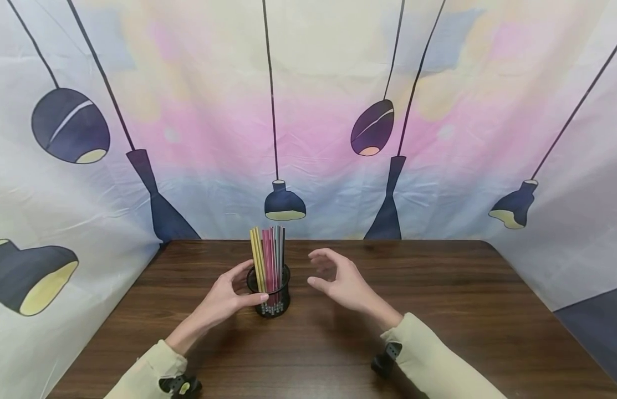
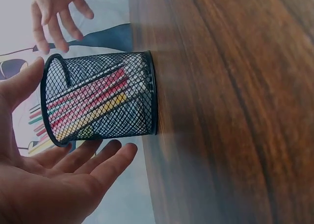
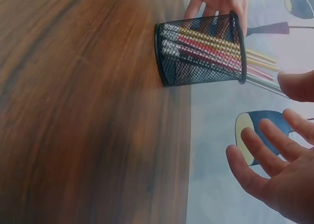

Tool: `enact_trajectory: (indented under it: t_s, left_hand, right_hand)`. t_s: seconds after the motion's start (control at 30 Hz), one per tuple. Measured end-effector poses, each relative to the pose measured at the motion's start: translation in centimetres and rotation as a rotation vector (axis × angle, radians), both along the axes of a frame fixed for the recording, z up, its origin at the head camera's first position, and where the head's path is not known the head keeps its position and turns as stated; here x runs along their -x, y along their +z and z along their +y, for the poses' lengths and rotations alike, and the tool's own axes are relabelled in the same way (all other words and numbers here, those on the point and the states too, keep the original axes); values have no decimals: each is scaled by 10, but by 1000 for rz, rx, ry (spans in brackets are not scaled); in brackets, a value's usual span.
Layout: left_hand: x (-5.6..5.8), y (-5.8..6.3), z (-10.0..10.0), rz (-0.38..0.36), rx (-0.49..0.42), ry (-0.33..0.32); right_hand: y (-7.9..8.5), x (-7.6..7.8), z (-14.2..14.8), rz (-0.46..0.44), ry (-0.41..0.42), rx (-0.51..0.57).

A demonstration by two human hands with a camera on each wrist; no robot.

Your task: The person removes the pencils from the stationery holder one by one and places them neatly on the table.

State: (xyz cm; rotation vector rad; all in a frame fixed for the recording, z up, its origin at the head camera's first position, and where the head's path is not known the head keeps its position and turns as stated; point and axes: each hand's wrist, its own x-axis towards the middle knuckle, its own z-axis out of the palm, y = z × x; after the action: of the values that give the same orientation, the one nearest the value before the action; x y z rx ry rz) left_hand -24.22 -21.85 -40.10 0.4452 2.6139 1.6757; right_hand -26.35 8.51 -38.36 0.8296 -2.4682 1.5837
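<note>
A black wire-mesh pen holder (image 1: pixel 273 305) stands upright on the wooden table, left of the middle. Thin pencil-like sticks (image 1: pixel 268 252) in yellow, pink, grey-green and black lean inside it and rise above its rim. My left hand (image 1: pixel 225 291) is around the holder's left side, thumb at the front of the rim and fingers behind. In the left wrist view, the fingers (image 2: pixel 115 167) of that hand spread loosely along the mesh wall. My right hand (image 1: pixel 345 282) hovers to the right of the holder, apart from it, with relaxed fingers and nothing in them.
The dark brown wooden table (image 1: pixel 438 332) reaches back to a fabric backdrop (image 1: pixel 328 72) printed with hanging lamps. Both forearms wear pale sleeves (image 1: pixel 433 354), with a small black wrist camera (image 1: pixel 385 360) strapped at the right one and another (image 1: pixel 180 385) at the left.
</note>
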Motion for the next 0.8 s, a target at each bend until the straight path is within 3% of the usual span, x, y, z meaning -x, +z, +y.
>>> enact_trajectory:
  t_s: [0.27, 0.57, 0.8]
  left_hand:
    - [3, -3, 2, -8, -63, -18]
    - [4, -4, 3, -19, -75, -15]
    - [5, -4, 4, -29, -99, -27]
  right_hand:
    - [2, 11, -19, 13, 22, 17]
    - [3, 20, -34, 11, 69, 15]
    - [5, 24, -43, 21, 59, 21]
